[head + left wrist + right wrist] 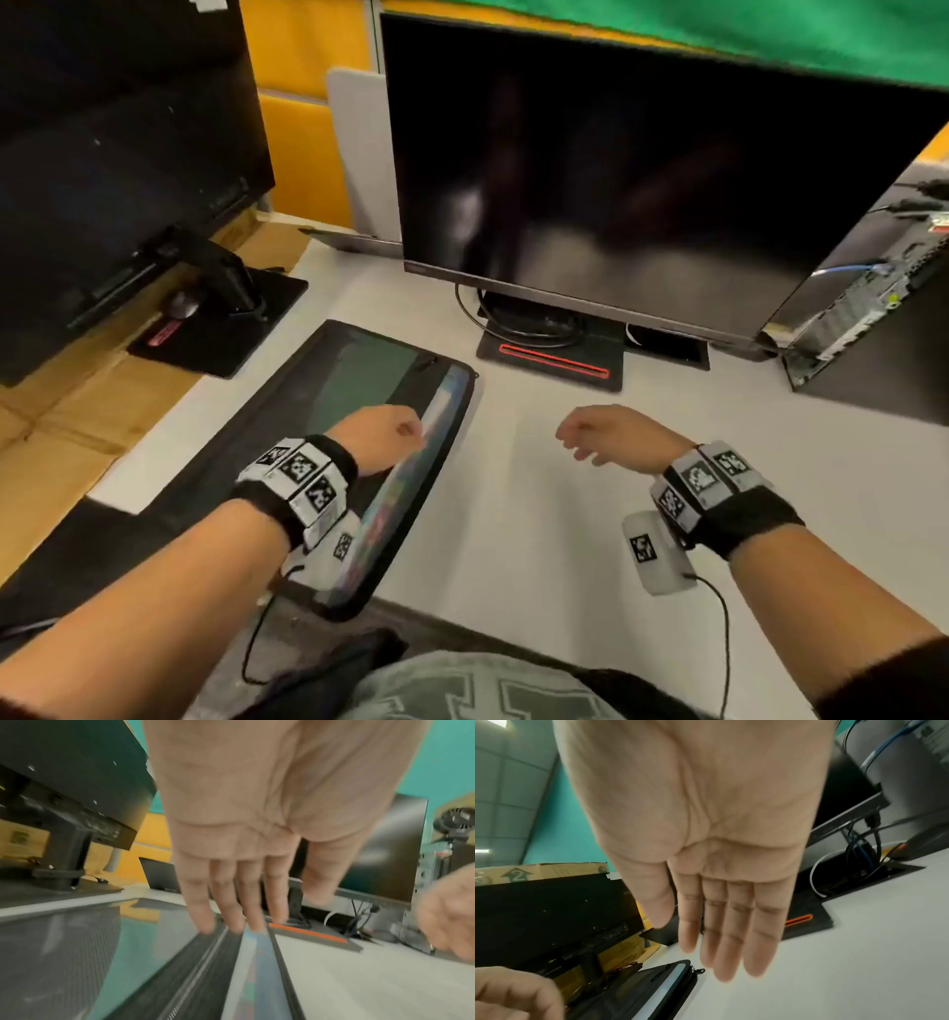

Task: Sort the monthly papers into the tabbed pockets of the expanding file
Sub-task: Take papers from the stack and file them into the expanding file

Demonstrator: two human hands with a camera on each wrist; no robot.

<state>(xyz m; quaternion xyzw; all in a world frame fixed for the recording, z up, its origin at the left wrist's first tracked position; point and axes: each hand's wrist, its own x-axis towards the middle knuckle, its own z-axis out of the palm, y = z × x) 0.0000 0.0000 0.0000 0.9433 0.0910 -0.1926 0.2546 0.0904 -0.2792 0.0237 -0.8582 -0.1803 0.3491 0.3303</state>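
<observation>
Black zip-edged mesh expanding file (328, 437) lies flat at 9 o'clock on white tabletop (590, 493), left hand (377, 437) fingertips (232, 925) touching its opened edge, grip empty, right hand (611, 434) open, hovering; pockets risk being misread, tabs blurred.

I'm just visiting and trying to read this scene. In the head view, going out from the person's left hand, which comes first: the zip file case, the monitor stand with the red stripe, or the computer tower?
From the left hand:
1. Zip file case: right under the hand, fingertips at its open edge.
2. Monitor stand: ahead and to the right, mid-desk.
3. Computer tower: far right of the desk.
</observation>
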